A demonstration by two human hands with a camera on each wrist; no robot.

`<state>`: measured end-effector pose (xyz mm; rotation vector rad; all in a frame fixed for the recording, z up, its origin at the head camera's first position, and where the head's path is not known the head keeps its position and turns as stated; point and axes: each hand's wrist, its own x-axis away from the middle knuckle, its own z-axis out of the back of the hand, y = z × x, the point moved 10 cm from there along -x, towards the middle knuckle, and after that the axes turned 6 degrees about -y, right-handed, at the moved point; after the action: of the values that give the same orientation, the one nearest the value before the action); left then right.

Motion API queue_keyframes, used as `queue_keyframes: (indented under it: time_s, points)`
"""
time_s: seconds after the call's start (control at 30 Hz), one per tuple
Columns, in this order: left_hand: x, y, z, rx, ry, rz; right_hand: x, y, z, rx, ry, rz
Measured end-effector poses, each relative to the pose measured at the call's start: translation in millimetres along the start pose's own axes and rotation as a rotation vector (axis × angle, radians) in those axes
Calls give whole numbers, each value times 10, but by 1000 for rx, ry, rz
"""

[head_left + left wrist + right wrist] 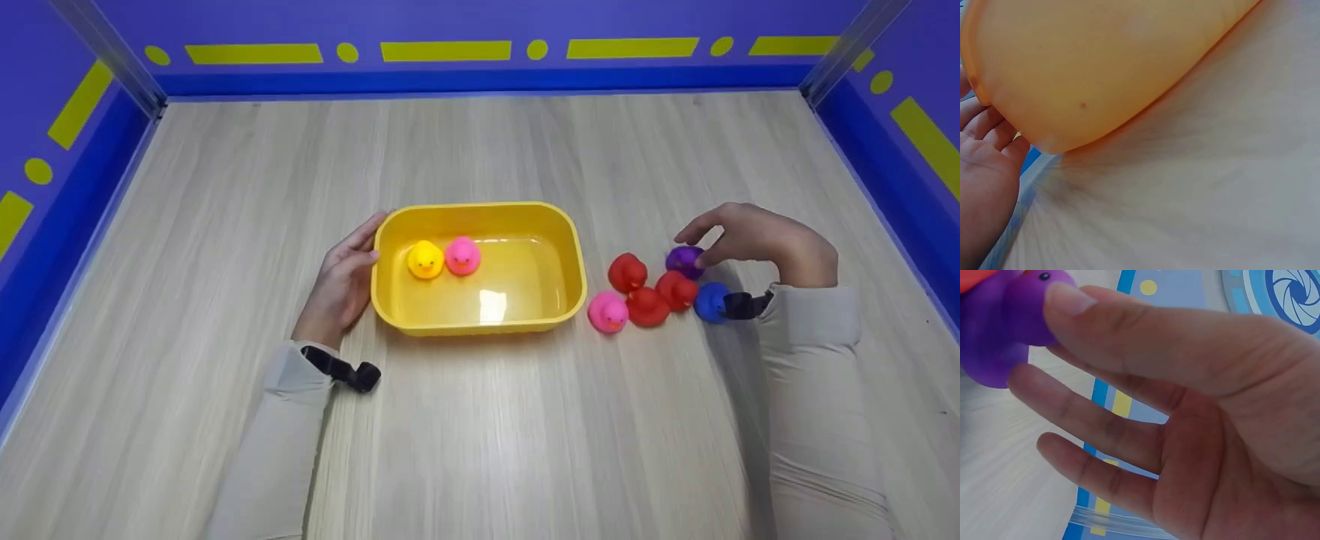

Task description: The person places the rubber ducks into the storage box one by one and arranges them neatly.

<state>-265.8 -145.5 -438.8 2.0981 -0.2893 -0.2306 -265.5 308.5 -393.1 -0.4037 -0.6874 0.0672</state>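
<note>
Yellow tub [480, 328]: stands mid-table [480, 435]; inside, a yellow duck [426, 260] sits at its nine o'clock, a pink duck [463, 257] close on that one's three o'clock side.
Left hand [341, 285]: at the tub's nine o'clock, fingers close together against the outer wall, thumb at the rim.
Purple duck [682, 261]: out on the table, at the tub's three o'clock.
Right hand [754, 236]: thumb on the purple duck, other fingers spread; whether they pinch it, I can't tell.
Red ducks [648, 307]: three, from the purple duck's six round to nine o'clock; a blue duck [709, 302] at five, a second pink duck [607, 312] at eight.
Printed wall [450, 19]: yellow dashes [446, 52] at twelve o'clock.
Round emblem [1299, 293]: blue-and-white swirl.
</note>
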Motion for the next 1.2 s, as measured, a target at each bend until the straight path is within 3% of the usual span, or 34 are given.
queue_keyframes:
  time_s: [0.57,1.2]
  points:
    - [-12,-3,6,8,-1,-10,-66,-48,-49,33,-40,52]
    - [-6,-1,2,15,-5,-1,-10,-303,127,114,94,178]
